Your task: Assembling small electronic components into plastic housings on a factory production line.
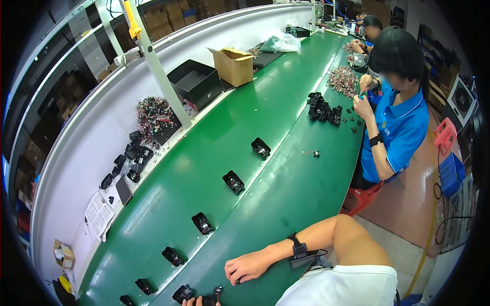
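Note:
At the lower edge, the fingertips of my left hand (190,302) curl around a black plastic case (207,300); the rest of that hand is out of view. A small black part with a light top (218,290) sits right beside the case. My right hand (248,267) rests low over the green bench, fingers bent and closed. Something dark shows under its fingertips, too hidden to name. Just left of my left hand is an open black housing (182,293) with small components inside.
Several similar housings, one of them here (202,223), stand in a row along the green bench (291,204). A co-worker (395,117) in blue sits at right, near black parts (324,109) and a wire pile (343,81). A cardboard box (233,69) and black bin (195,84) stand behind.

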Motion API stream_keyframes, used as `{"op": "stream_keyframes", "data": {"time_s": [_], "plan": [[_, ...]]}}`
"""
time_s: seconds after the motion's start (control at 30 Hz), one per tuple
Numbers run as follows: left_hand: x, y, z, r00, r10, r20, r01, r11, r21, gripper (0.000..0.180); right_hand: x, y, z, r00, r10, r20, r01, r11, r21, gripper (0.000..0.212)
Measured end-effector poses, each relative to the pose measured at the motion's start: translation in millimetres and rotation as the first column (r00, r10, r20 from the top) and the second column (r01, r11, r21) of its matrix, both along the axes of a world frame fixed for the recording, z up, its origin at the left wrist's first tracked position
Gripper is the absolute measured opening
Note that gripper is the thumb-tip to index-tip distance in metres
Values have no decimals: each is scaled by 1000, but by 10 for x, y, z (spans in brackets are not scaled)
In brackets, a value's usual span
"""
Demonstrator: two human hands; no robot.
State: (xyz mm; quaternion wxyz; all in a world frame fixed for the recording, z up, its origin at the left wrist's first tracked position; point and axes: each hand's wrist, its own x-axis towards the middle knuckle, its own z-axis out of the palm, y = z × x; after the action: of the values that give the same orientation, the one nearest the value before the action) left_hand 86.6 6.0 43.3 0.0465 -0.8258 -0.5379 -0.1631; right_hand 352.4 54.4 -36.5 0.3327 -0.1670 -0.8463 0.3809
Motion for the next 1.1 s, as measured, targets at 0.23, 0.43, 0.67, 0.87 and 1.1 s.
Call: {"op": "stream_keyframes", "data": {"time_s": [0.23,0.43,0.67,0.87,1.1], "plan": [[3,19,-61,993,-107,58,110,993,-43,37,10,-29,121,993,-121,0,121,990,-68,18],[327,29,79,927,-107,359,127,991,-31,38,27,-33,156,981,-174,-85,159,975,-156,14],[708,151,-6,826,-176,535,225,974,-27,37,66,40,196,957,-260,-132,211,930,-301,9],[892,336,-61,761,-284,583,328,944,31,41,79,81,175,918,-377,-122,302,865,-400,16],[1005,403,-262,687,-208,696,321,946,-34,35,99,87,102,930,-356,-97,314,901,-299,21]]}}
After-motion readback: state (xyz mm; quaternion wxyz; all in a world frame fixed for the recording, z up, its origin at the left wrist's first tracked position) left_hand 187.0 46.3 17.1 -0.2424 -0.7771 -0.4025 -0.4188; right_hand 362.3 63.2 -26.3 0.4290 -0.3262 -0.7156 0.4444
